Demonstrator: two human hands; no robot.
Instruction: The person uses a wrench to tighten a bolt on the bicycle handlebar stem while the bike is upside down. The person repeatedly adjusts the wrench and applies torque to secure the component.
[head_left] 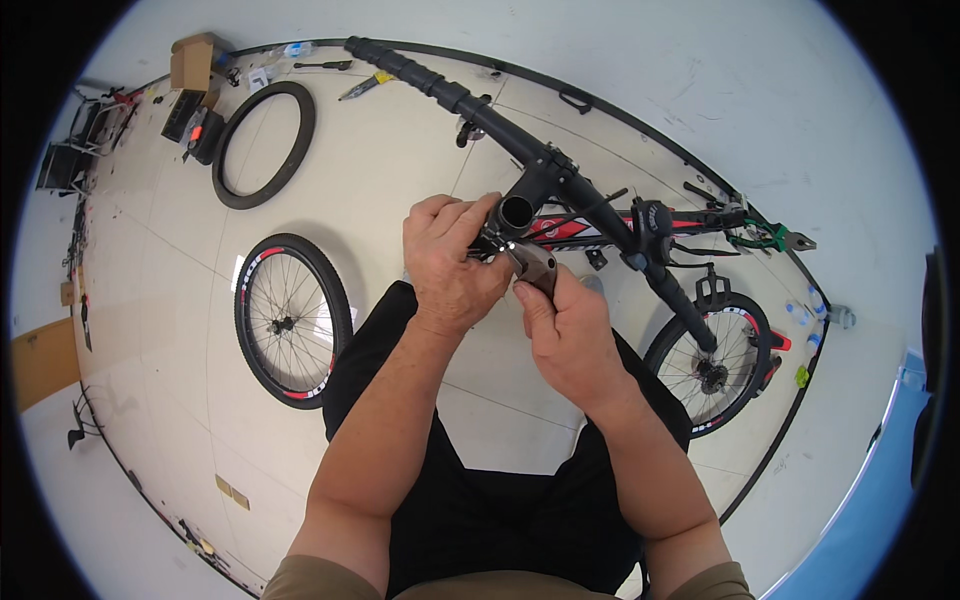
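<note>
Gripping a metal tool [537, 268] on the near side of the stem [535, 188], the right hand [572, 335] closes round it; the left hand [448, 265] curls left of the stem, its hold hidden. The tool looks stiff, weighty, perhaps slippery; best held away from the stem.

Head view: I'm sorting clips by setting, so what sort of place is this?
Probably an indoor bike repair or assembly space: a red-and-black bicycle frame, a loose spoked wheel and green-handled pliers are all in view.
</note>
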